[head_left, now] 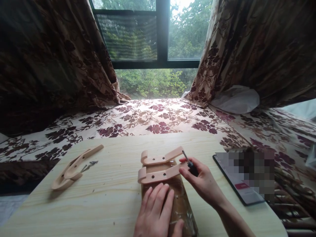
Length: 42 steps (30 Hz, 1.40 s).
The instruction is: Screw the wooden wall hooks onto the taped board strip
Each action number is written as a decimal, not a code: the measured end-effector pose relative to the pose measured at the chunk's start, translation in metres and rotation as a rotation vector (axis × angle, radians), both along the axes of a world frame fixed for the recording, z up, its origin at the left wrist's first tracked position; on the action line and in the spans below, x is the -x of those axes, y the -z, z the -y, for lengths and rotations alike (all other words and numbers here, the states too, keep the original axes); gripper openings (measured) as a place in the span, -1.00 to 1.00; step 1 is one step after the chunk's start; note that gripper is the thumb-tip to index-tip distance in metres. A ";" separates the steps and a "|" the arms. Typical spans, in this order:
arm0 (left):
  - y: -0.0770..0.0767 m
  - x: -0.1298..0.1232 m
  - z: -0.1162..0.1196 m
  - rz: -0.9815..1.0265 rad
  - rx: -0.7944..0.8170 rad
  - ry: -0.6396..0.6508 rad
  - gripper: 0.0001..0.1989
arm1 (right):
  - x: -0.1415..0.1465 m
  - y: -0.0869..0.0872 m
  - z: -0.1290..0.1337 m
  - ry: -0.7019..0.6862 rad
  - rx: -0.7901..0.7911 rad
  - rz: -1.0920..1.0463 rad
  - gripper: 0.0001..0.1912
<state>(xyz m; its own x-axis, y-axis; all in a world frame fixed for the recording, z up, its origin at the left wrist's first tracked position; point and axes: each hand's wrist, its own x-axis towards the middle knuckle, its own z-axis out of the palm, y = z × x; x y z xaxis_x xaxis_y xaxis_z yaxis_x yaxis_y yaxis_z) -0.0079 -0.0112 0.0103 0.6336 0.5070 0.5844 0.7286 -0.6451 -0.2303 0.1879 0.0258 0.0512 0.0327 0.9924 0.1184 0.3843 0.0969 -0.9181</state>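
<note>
My left hand (156,210) lies flat on a brown, glossy wooden board (184,202), its fingertips just short of the nearer wooden hook (158,176). That hook rests across the board, with two dark holes or screw heads in it. Behind it lies a second pale wooden hook (158,160) of the same curved shape. My right hand (206,182) is closed around a small screwdriver (192,168) with a black handle. Its thin shaft points up and left, near the end of the farther hook. The right fingers also touch the end of the nearer hook.
Two more wooden hooks (74,169) lie overlapped on the left of the pale table (106,204), beside a small pile of screws (89,165). A tablet-like device (243,189) lies at the table's right edge. Beyond are a floral-covered ledge (158,115), curtains and a window.
</note>
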 end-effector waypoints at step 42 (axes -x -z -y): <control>-0.001 0.007 0.006 0.104 0.046 0.062 -0.51 | -0.006 0.007 0.015 -0.089 0.017 0.022 -0.75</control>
<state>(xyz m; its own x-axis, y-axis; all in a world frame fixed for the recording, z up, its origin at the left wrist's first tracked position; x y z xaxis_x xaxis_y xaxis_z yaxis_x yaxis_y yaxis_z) -0.0146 -0.0173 0.0112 0.6018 0.4970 0.6252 0.7056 -0.6976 -0.1247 0.1939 0.0108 0.0442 -0.0578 0.9931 0.1016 0.3948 0.1162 -0.9114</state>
